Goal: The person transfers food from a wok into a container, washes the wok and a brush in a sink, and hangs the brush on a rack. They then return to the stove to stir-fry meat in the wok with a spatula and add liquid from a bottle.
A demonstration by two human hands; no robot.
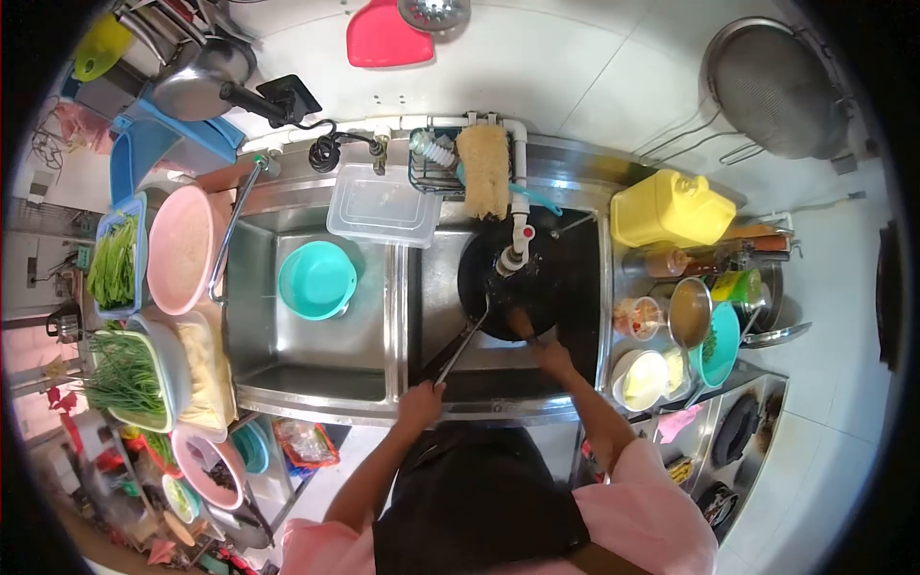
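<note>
A black wok [498, 273] lies in the right-hand sink basin [436, 287], under a white pipe tap [514, 257]. The inside of the wok looks wet. My left hand [419, 404] is closed at the basin's front edge around a long, thin metal handle [464, 347] that slants up to the wok's left side. Over the wok's near rim, my right hand [553, 360] is closed on a blurred brown thing [521, 323], whose kind I cannot make out. Its far end reaches into the wok.
The left basin holds a turquoise bowl [317, 280]. A clear plastic box [384, 203] and a loofah [484, 171] sit behind the basins. At right stand a yellow jug [668, 209] and several bowls. Pink tub [182, 249] and vegetable baskets [134, 383] crowd the left.
</note>
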